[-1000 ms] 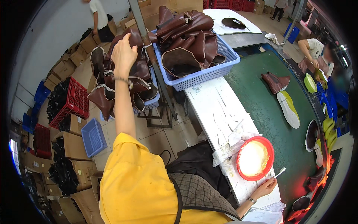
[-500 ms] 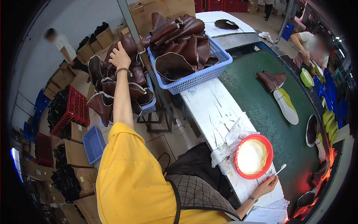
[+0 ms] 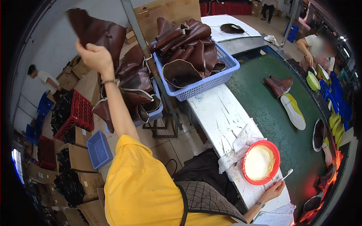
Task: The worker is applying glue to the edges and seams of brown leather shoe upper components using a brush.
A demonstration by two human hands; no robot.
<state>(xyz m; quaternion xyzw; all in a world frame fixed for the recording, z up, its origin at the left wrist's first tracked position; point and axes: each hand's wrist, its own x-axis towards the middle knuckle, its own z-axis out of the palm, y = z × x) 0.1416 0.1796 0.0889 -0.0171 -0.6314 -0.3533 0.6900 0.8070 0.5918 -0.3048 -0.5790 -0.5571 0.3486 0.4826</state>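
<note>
My left hand (image 3: pixel 96 58) is raised at the far left, closed on a brown leather boot upper (image 3: pixel 100 35) held above a lower blue basket (image 3: pixel 155 115) heaped with similar uppers (image 3: pixel 135 77). By the white bench's near end, my right hand (image 3: pixel 273 191) pinches a small white brush (image 3: pixel 288 173), its head pointing away over the bench edge. Just beyond that hand stands a red bowl (image 3: pixel 277 159) of creamy white paste (image 3: pixel 258 162). A second blue basket (image 3: pixel 211 81), also piled with brown uppers, sits on the bench's far end.
A green conveyor belt (image 3: pixel 260 90) runs along the right, carrying a brown upper (image 3: pixel 279 86) and a yellow-and-white sole (image 3: pixel 293 113). Between the baskets rises a metal post (image 3: pixel 145 49). A co-worker (image 3: pixel 315 47) sits across the belt. Red crates (image 3: pixel 77 116) and cartons stand left.
My left hand has closed on a boot upper and lifted it out of the lower pile, up and to the left. My right hand still holds the brush beside the bowl.
</note>
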